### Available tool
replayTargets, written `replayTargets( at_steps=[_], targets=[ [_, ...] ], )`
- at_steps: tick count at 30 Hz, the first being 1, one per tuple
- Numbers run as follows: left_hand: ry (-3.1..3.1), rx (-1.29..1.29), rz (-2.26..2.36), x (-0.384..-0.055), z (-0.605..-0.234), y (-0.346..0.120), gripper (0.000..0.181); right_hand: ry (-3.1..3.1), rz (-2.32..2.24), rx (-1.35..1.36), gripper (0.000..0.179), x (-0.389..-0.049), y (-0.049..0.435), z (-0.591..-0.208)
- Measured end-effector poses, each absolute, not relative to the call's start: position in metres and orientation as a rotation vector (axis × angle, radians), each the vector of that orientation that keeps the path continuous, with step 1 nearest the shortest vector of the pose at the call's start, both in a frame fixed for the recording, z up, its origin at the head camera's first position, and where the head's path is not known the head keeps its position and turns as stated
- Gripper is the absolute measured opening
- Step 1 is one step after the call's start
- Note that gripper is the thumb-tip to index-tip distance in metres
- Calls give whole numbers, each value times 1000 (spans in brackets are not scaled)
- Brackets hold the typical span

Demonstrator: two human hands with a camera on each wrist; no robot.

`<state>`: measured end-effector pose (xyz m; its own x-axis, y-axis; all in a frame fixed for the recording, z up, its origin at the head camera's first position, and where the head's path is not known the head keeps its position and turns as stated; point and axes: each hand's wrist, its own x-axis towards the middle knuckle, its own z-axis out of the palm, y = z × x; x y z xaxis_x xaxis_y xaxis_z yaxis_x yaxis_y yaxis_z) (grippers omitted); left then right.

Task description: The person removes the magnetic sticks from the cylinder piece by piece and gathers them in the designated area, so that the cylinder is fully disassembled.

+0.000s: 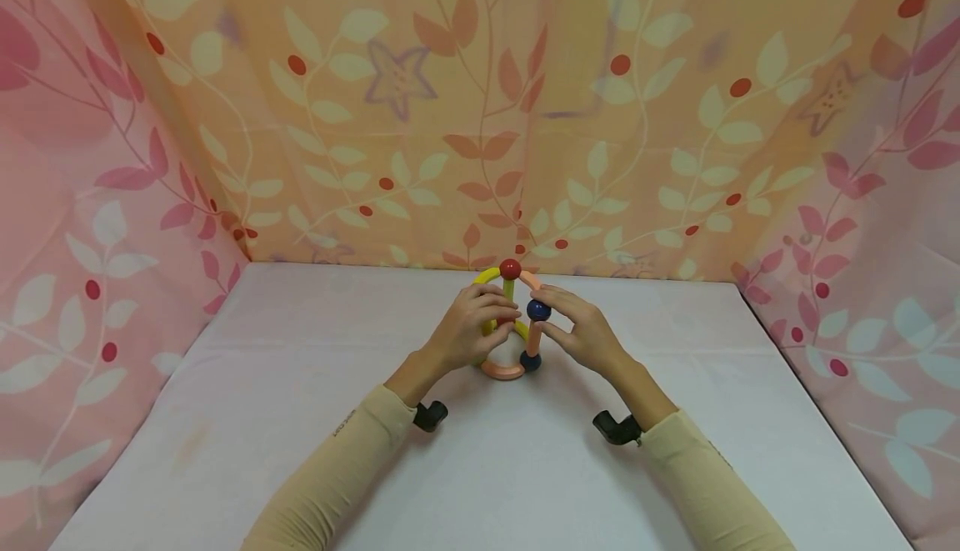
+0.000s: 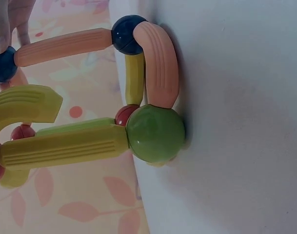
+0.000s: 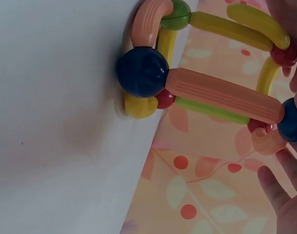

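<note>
Just below centre in the head view, I see a ball-and-rod toy [image 1: 534,340] upright on the white bench [image 1: 510,468]. A curved yellow rod [image 2: 29,101], far left in the left-wrist view, has one free end. The left hand [image 1: 474,328] curls round the toy's upper-left corner; the right hand [image 1: 583,334] pinches its upper blue ball [image 1: 538,310]. Steadying both while easing the rod gently should spare the joints.

In the head view, the left hand [image 1: 474,328] partly hides the nine-o'clock side of the frame [image 1: 503,371]; lettering [image 1: 344,423] on the seven-o'clock sleeve [image 1: 330,472] is too small to read. The upper blue ball [image 1: 538,310] is cut off at ten o'clock in the left-wrist view, at three in the right
</note>
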<state>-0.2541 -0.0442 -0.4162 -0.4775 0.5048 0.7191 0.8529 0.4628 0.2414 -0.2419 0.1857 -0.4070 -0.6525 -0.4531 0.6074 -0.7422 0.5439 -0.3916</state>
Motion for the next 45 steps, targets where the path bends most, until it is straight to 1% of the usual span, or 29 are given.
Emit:
replayTargets(
  at_steps=[5, 9, 17, 23, 27, 30, 34, 36, 41, 45],
  targets=[
    [-2155, -1105, -875, -252, -416, -45, 15, -2342, 932, 971, 54, -241, 185, -408],
    [-2175, -1070, -895, -250, -416, -49, 20, -2326, 974, 961, 56, -240, 186, -410],
    [-2237, -985, -972, -246, -417, -68, 48, -2333, 1055, 870, 59, -238, 191, -411],
    [-2313, -889, -996, -246, -420, -90, 57, -2409, 1203, 764, 63, -236, 199, -417],
    [-2355, -832, -1064, -247, -424, -104, 59, -2471, 1402, 694, 68, -234, 203, -422],
    [-2376, -801, -1161, -249, -429, -111, 57, -2498, 1543, 647, 70, -231, 202, -420],
    [-2388, -775, -1371, -252, -439, -114, 52, -2501, 1661, 611, 71, -232, 202, -427],
    [-2414, -739, -1508, -253, -445, -112, 52, -2492, 1707, 598, 71, -237, 204, -437],
    [-2522, -563, -1812, -253, -455, -108, 51, -2457, 1877, 581, 67, -239, 199, -447],
    [-2540, -493, -1999, -253, -457, -104, 50, -2433, 2044, 506, 64, -240, 195, -452]
  ],
)
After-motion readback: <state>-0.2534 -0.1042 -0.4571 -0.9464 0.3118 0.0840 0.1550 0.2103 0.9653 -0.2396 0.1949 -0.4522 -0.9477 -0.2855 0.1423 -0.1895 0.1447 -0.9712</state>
